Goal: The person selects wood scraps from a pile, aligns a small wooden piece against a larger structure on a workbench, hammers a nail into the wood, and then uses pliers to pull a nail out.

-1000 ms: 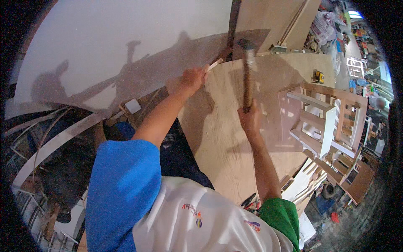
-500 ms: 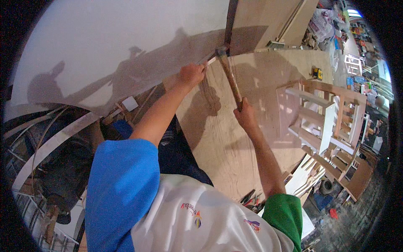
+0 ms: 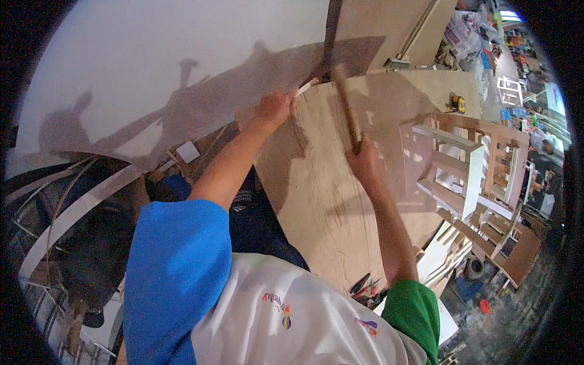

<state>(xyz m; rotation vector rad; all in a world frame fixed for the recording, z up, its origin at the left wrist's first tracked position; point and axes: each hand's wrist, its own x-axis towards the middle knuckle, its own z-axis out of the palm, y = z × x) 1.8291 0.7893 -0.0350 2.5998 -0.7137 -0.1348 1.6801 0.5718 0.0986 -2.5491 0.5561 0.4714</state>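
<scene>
My right hand (image 3: 365, 160) is wrapped round the lower handle of a hammer (image 3: 347, 112), whose head is smeared by motion at the far end. My left hand (image 3: 277, 110) grips a short pale strip of what looks like wood (image 3: 306, 87). The strip's free end points at the corner where the plywood sheet (image 3: 328, 182) meets the upright white panel (image 3: 182, 36). Between the hammer head and the strip there is a small gap. Both forearms reach out over the plywood.
A yellow-and-black tape measure (image 3: 458, 104) and a small brush (image 3: 396, 62) are at the far right of the plywood. Slatted wooden frames (image 3: 468, 170) stand on the right. Pliers-like tools (image 3: 360, 285) lie near my body. A curved white strip (image 3: 79, 213) is at left.
The hammer has swung back to the right, away from the strip, its head leaving the strip's end. My right hand has shifted slightly right. My left hand stays nearly in place.
</scene>
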